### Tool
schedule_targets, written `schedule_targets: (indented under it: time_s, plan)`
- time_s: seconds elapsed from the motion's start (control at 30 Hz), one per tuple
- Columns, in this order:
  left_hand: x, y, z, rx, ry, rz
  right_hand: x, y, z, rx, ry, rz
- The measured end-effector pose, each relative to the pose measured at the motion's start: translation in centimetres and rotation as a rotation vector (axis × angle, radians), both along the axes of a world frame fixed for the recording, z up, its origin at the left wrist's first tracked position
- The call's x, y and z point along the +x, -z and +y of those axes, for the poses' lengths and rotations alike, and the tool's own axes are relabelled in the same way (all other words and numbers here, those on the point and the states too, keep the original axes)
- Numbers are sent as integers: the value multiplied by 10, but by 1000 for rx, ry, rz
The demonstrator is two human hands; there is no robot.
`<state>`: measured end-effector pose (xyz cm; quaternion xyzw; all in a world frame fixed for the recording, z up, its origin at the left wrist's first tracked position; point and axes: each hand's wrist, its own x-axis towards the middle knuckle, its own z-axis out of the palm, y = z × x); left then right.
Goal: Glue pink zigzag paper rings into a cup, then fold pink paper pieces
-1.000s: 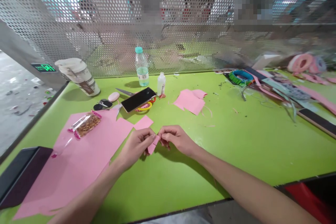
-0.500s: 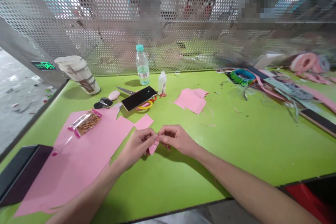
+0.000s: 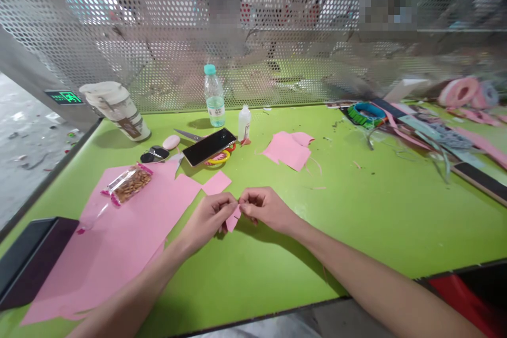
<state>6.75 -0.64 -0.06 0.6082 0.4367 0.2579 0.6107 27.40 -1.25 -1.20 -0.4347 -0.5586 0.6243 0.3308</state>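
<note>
Between my two hands is a small piece of pink paper (image 3: 233,220) with dark slits or lines on it. My left hand (image 3: 212,216) pinches it from the left, thumb on top. My right hand (image 3: 267,210) grips its upper right edge, fingertips almost touching those of the left. Part of the paper is hidden behind the fingers. Just beyond the left hand lies a pink paper square (image 3: 217,183). A large pink sheet (image 3: 130,243) spreads out under and beside my left forearm. Farther off, a black phone (image 3: 209,147) rests on scissors with yellow and red handles (image 3: 219,158).
Past the hands stand a small white glue-like bottle (image 3: 244,124), a water bottle (image 3: 215,97) and a lidded cup (image 3: 119,111). A snack packet (image 3: 129,184) and a dark box (image 3: 35,259) lie left. Pink scraps (image 3: 288,151) sit ahead; tapes and strips (image 3: 412,129) clutter the right. A perforated screen (image 3: 253,47) closes the back.
The pink piece has turned slightly between my fingers, so its slits show differently. Both hands keep their pinch in nearly the same place. The view has shifted very slightly.
</note>
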Motion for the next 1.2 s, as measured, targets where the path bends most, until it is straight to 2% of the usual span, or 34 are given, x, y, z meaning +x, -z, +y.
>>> schedule_targets:
  time_s: [0.37, 0.6, 0.83, 1.0, 1.1, 1.2]
  plan:
    - [0, 4, 1, 12, 8, 20, 1, 4, 0, 5, 7, -45]
    - [0, 3, 1, 9, 0, 19, 1, 0, -1, 2, -12, -82]
    - [-2, 5, 3, -65, -34, -46, -1, -1, -1, 45, 64, -26]
    - [-4, 7, 7, -124, -61, -106, -1, -1, -2, 54, 55, 12]
    - [-5, 8, 9, -140, -81, -137, 1, -4, -3, 97, 91, 31]
    - [-7, 10, 9, -145, -75, -164, 2, -6, -3, 235, 80, 9]
